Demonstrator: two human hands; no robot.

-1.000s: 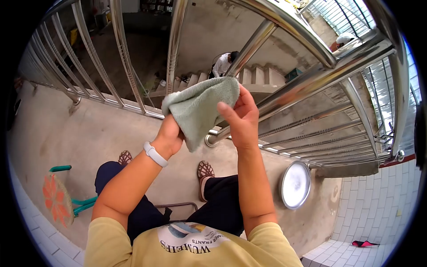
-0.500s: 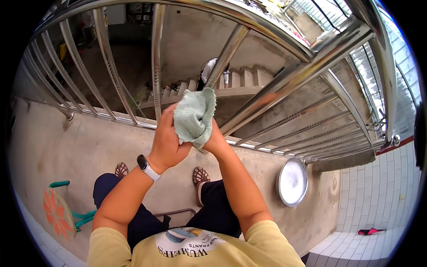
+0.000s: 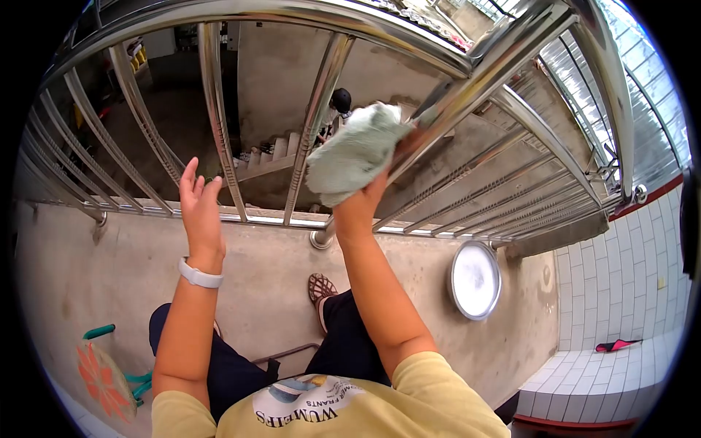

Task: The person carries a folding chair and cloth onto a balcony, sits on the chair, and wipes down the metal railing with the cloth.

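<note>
A pale green cloth is in my right hand, up against the thick corner post of the metal railing. It hides most of that hand's fingers, and its edge is blurred. My left hand is raised on the other side, fingers apart with nothing in them, close to the upright bars. Whether it touches a bar I cannot tell.
A round metal basin stands on the concrete floor at right. A stool with a flower-patterned seat is at lower left. Beyond the railing, a person is on the stairs. A white tiled wall borders the right.
Both hands were together on the bunched cloth. My left hand has let go and moved left; my right hand has carried the cloth right to the post. The view has shifted right.
</note>
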